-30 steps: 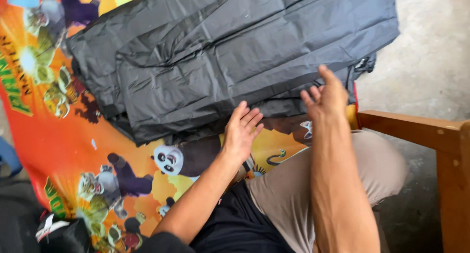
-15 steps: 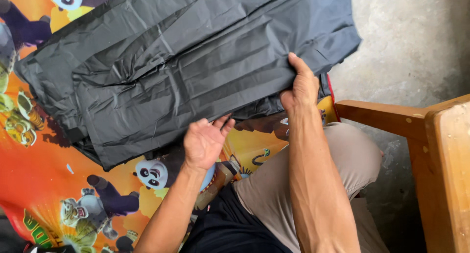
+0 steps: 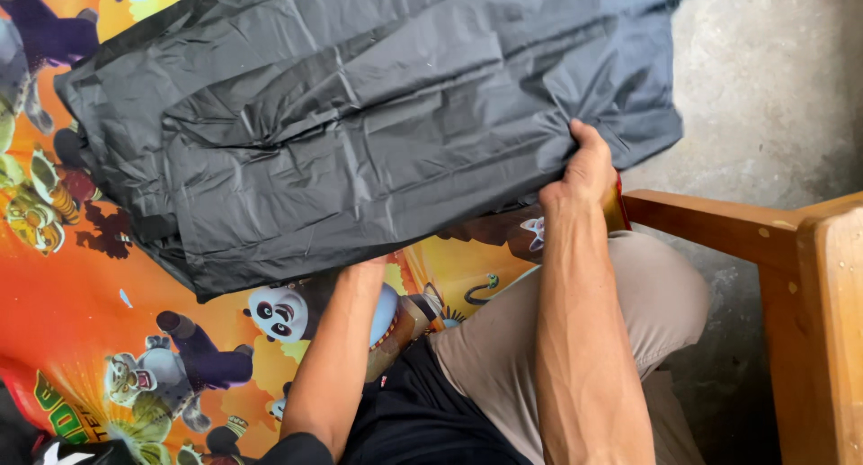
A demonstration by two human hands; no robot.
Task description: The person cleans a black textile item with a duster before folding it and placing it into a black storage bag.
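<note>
Where the head view looks down, these lines hold:

Sheet: a crinkled black plastic sheet [image 3: 360, 132], folded in layers, lies over a cartoon-printed mat [image 3: 81, 339] and runs off the top of the picture.

Right grip: the right hand [image 3: 584, 173] is closed on the sheet's near right edge, thumb on top and fingers curled under, the plastic bunched into a pucker at the thumb.

Left grip: the left hand [image 3: 364, 265] is tucked under the sheet's near edge; only the wrist and heel show, so how far it is open cannot be told.

Sheet edges: the near edge slants from low left up to the right hand; the left corner sits well inside the mat; the right end overhangs the mat onto grey concrete floor [image 3: 764, 87].

Mat: orange, with a panda and other animal figures, bare along the left and below the sheet.

Chair: a wooden arm [image 3: 710, 227] stands just right of the right hand, nearly touching the wrist, with a wider wooden part at the far right.

Open room: bare mat to the left and bare concrete beyond the sheet's right end.

Lap: tan trousers [image 3: 539, 339] and a black shirt fill the bottom between the forearms.
</note>
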